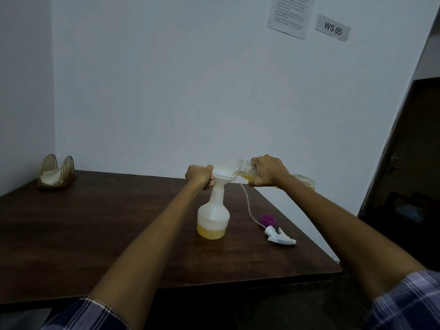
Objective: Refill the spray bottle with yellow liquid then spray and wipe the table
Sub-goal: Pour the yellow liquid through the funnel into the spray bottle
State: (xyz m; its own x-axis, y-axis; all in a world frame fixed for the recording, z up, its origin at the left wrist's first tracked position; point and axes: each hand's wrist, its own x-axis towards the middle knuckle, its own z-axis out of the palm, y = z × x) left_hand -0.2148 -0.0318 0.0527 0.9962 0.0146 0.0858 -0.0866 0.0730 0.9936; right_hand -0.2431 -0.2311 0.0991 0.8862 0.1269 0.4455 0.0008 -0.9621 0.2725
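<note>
- Two hands work over the bottle [213,216]: left hand [199,175] grips the funnel [223,175] in its neck.
- Right hand [269,171] holds a tilted jar [246,169], mouth over the funnel.

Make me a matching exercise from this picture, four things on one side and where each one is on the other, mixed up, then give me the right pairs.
Things:
1. funnel
2. clear jar
3. spray head
4. purple cap

Places:
A. lying on the table, tube attached
B. tipped over the funnel in the right hand
C. standing in the neck of the spray bottle, steadied by the left hand
D. on the table just behind the spray head

Pairs: 1-C, 2-B, 3-A, 4-D
</note>
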